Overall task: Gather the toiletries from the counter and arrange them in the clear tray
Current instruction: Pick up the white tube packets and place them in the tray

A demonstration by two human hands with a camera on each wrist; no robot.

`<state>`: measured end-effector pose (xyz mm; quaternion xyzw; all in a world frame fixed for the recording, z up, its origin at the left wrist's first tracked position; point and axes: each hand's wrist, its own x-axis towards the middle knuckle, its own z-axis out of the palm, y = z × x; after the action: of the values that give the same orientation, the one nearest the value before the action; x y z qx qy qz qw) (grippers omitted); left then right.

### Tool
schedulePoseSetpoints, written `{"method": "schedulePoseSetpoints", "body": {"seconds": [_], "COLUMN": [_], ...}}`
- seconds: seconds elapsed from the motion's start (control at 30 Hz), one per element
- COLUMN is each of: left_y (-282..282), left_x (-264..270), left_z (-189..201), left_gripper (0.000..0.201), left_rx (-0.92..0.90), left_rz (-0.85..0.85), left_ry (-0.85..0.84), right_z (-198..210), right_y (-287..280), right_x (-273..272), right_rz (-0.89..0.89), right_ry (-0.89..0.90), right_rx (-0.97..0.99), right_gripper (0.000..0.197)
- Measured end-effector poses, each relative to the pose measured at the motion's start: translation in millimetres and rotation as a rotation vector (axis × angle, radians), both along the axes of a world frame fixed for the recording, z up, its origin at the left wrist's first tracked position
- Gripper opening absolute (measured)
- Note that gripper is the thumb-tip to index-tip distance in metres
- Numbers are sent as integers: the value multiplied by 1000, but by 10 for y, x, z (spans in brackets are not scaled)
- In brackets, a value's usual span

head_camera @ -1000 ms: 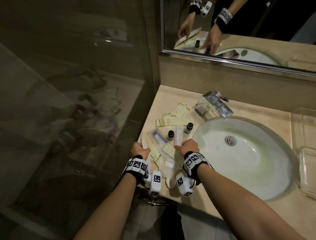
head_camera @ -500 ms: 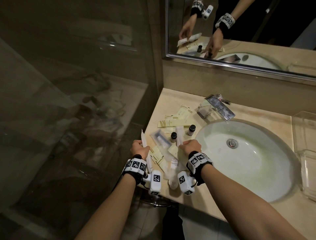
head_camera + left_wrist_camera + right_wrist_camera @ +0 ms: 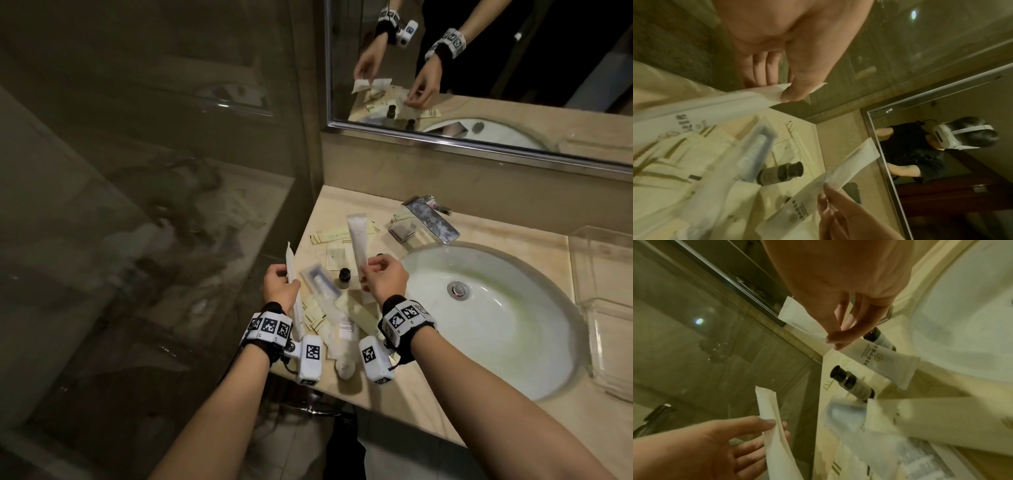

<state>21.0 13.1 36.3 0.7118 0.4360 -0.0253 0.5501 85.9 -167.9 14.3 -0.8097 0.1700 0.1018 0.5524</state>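
The toiletries [image 3: 337,298] lie in a heap on the counter [image 3: 424,390], on the side of the sink [image 3: 486,308] away from the clear tray [image 3: 603,274]. The tray sits on the counter on the other side of the sink, well apart from the heap.

The left hand [image 3: 279,286] holds a long white packet [image 3: 294,274] out past the counter edge, far from the sink. Its thumb and fingers [image 3: 760,71] pinch the packet near one end.

The right hand [image 3: 385,279] holds a second white packet [image 3: 358,240] up over the heap, just beside the sink. Its thumb and fingertips [image 3: 840,339] pinch it near the middle, and the other fingers are spread.

A small dark bottle [image 3: 344,275] stands in the heap, between the two hands. A clear wrapped pack [image 3: 320,282] lies next to the bottle, on the side away from the sink. Flat cream packets [image 3: 334,236] lie behind them, near the tap [image 3: 431,219] at the back of the sink. A mirror [image 3: 479,68] hangs on the wall above the sink.
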Motion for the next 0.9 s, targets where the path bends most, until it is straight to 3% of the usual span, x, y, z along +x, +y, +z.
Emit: {"method": "schedulePoseSetpoints", "body": {"seconds": [0.23,0.33,0.47,0.6,0.73,0.83,0.9], "left_y": [-120,-257,-534,-921,-1398,-1788,-2067], "left_x": [189,292,362,394,340,274,214], "left_z": [457,643,826,919,944,901,891], "left_gripper": [39,13,16,20,17,31,35], "left_rx": [-105,-253,-543,-682,-716,-679,-661], "left_rz": [-7,-37,-72,-143,-235,-288,-304], "left_ry": [-213,-301,-364,-297,-216,-185,-182], "right_z": [569,850,1066,1222,1281,1302,1334], "right_y": [-180,-314,-544,-871,-1369,-1790,-2074], "right_x": [151,157,131,7,-177,-338,-465], "right_rz": [95,86,30,28,72,95,80], "right_ry": [-227,-260,-172,14,78,98,143], "right_rx": [79,199,441,562,557,567,665], "right_gripper": [14,12,19,23,21,9,15]}}
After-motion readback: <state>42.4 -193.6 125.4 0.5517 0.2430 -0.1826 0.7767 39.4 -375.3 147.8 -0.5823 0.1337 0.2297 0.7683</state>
